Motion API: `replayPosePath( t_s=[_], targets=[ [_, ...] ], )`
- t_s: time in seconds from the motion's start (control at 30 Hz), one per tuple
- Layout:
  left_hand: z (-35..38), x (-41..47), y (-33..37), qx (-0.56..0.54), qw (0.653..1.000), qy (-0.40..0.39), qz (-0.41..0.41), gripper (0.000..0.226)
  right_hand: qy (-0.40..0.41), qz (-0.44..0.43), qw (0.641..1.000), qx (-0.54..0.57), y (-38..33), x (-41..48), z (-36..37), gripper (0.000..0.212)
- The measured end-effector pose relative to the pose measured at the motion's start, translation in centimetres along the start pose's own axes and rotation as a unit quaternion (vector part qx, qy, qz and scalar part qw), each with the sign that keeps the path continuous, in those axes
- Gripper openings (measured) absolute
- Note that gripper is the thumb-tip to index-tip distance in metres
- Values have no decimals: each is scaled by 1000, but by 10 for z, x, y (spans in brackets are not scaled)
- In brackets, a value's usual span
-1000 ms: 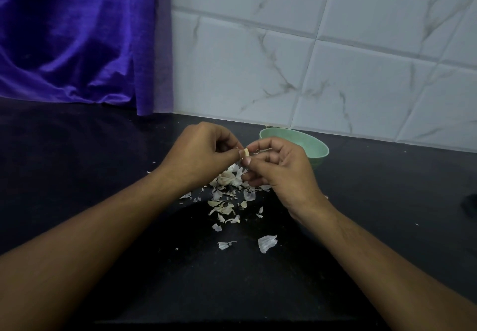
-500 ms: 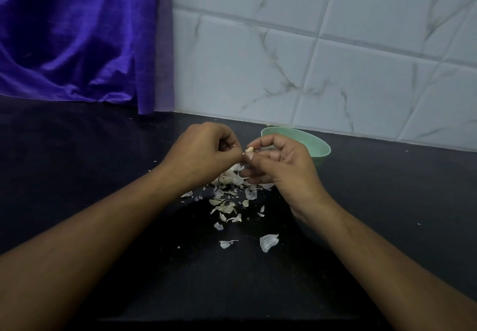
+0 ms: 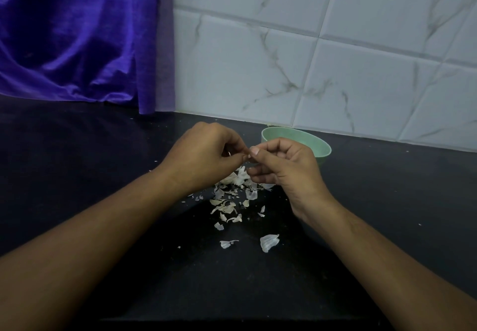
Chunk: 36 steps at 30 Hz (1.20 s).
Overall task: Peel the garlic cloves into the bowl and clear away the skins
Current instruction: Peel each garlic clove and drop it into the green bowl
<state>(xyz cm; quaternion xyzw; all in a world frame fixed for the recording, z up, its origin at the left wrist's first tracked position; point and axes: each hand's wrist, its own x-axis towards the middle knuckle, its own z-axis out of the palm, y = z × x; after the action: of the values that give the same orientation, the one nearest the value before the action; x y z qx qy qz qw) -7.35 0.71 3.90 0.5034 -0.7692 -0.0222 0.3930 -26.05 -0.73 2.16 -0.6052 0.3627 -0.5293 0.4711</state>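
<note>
Green bowl, garlic skins, two hands: kitchen counter

Green bowl [image 3: 321, 147]: upright on the black counter [image 3: 77, 175], near the marbled tile wall [image 3: 284, 59], just behind the right hand; contents hidden.
Left hand [image 3: 206, 155] and right hand [image 3: 286, 168]: fingers curled, fingertips meeting above the skins, both pinching a garlic clove [image 3: 248, 155] almost hidden between them.
Garlic skins [image 3: 232, 199]: pale flakes scattered on the counter below the hands, two larger pieces nearest the person.
Purple cloth [image 3: 77, 33]: hangs rear left

Home kitchen, by the look. Dark stone counter [image 3: 77, 175] meets marble-veined white tile backsplash [image 3: 258, 72] at 1 o'clock; green bowl [image 3: 320, 150] at 3, garlic skins [image 3: 227, 206] at 6; purple curtain [image 3: 77, 33] at 10 o'clock
</note>
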Motion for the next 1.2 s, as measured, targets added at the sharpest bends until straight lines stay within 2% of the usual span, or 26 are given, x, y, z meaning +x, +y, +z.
replayPosePath(
  t_s=[0.27,0.43,0.63,0.77,0.97,1.1,1.2],
  targets=[
    [3,-4,9,84,996,12,6,12,4,36,999,26,0,0,1,9],
    [5,-7,13,95,995,33,10,11,-4,50,998,42,1,-1,1,7],
    [6,-9,16,96,994,44,35,36,-35,66,996,52,2,2,-2,9],
    [6,-9,15,67,996,52,18,22,-53,75,993,72,2,3,-3,11],
    [6,-7,13,-11,999,42,-26,17,-74,85,990,81,0,5,-5,13],
    [3,-4,9,-101,991,2,-82,9,-73,77,991,83,-2,4,-6,10],
    [1,-2,-1,-108,990,-25,-85,7,-45,61,995,70,-1,3,-7,13]
  ],
)
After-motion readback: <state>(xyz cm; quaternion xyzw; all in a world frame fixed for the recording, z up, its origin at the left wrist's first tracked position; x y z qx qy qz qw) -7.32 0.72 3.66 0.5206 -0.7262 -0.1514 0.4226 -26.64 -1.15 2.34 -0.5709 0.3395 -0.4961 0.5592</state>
